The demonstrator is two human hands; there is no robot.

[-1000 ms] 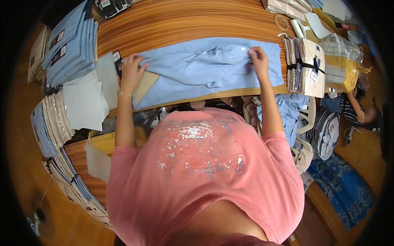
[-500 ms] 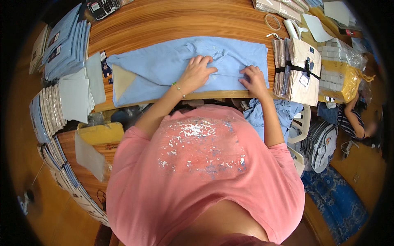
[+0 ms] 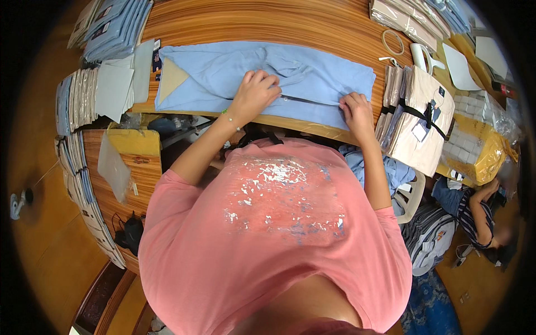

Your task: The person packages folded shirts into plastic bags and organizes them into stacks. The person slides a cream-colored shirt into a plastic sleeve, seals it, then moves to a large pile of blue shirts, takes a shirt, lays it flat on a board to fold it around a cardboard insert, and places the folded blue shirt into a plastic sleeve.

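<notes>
A light blue garment point(image 3: 223, 67), probably a shirt, lies folded into a long strip along the table's front edge. It is wrinkled near the middle, and a pale beige triangle point(image 3: 172, 84) shows at its left end. My left hand point(image 3: 254, 95) rests on the middle of it with fingers curled down onto the cloth, closed at the front fold. Near the right end, my right hand point(image 3: 357, 111) has its fingers bent over the cloth edge, thumb beneath. Between the hands a narrow dark gap runs along the lifted front layer. Both sets of fingertips are partly hidden.
Stacked packed blue garments point(image 3: 120, 30) and pale grey sheets point(image 3: 114, 89) lie on the left. To the right stand a strapped bundle of beige garments point(image 3: 419, 120), a white handled tool point(image 3: 424, 58) and a tape ring point(image 3: 393, 42). Another person point(image 3: 474, 215) is at the far right.
The view has shifted. A dark gap has opened along the garment's front layer between my hands. My fingers have drawn in from a looser spread onto the cloth.
</notes>
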